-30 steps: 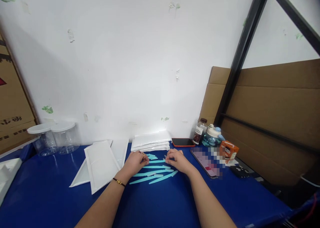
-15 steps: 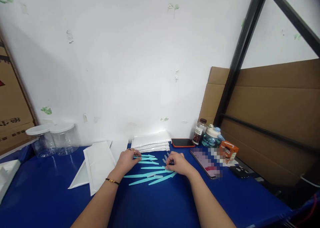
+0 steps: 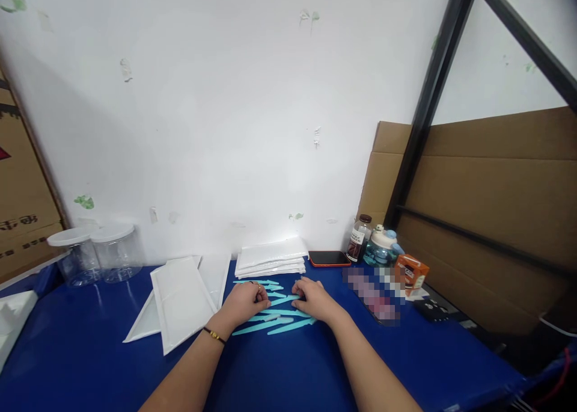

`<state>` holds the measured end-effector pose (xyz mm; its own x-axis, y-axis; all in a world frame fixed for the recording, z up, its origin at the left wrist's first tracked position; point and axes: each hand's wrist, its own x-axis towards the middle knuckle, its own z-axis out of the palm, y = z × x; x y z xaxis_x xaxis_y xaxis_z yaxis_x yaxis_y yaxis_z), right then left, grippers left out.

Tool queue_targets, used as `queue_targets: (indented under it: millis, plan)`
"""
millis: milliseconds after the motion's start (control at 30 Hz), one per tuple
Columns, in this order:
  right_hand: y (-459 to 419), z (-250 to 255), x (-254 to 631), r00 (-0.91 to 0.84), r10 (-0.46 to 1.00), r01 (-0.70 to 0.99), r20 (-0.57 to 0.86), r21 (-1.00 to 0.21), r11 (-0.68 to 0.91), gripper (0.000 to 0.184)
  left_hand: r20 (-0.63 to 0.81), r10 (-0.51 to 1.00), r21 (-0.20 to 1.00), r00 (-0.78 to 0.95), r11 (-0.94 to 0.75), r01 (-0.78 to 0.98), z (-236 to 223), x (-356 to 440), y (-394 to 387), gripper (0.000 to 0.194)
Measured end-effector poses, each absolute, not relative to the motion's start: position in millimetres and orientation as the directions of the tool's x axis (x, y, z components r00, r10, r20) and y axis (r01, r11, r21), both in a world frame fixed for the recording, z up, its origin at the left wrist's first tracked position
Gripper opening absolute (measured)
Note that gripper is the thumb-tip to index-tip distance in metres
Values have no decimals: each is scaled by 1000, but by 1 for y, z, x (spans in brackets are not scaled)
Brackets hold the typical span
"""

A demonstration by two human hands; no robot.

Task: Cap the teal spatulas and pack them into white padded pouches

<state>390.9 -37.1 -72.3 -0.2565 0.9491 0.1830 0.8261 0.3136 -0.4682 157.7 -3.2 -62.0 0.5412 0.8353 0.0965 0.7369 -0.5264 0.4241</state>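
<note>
Several slim turquoise eyebrow razors [image 3: 256, 327] lie fanned out on the blue table, roughly side by side. My left hand [image 3: 247, 305] is over the left part of the group, thumb and fingers pinched at one end of a razor [image 3: 283, 299]. My right hand [image 3: 315, 299] faces it from the right, with curled fingers and thumb around that razor's other end. Both hands stay low, close to the tabletop. Other razors show beyond the left fingers and below both hands. My fingers partly hide the held razor.
White padded mailers [image 3: 183, 304] lie on the left, and a stack of them [image 3: 270, 258] sits by the wall. Two clear lidded jars [image 3: 116, 255] stand far left. On the right are phones [image 3: 330, 258], a brown-capped bottle [image 3: 359, 239], a blue-and-white bottle [image 3: 381, 248] and an orange box [image 3: 411, 272].
My left hand has moved right and slightly nearer, away from the upper razors. My right hand has shifted a little left. The two hands are now closer together, with a razor between them.
</note>
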Motion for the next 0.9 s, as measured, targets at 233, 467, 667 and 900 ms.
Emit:
queue_targets:
  millis: [233, 467, 667, 900]
  plan:
    - [-37, -70, 386, -256, 948, 818, 190, -480, 317, 3, 127, 824, 383, 553, -555, 739, -62, 162, -3, 14]
    - [-28, -70, 410, -137, 962, 819, 236, -519, 244, 3, 217, 881, 267, 420, -468, 843, -49, 134, 8, 14]
    - [-28, -71, 417, -105, 961, 819, 255, -527, 229, 7, 189, 905, 291, 381, -422, 858, -53, 122, 15, 15]
    - [-36, -76, 410, -326, 945, 759, 30, -588, 281, 17, 136, 827, 502, 546, -533, 682, -53, 143, 1, 28]
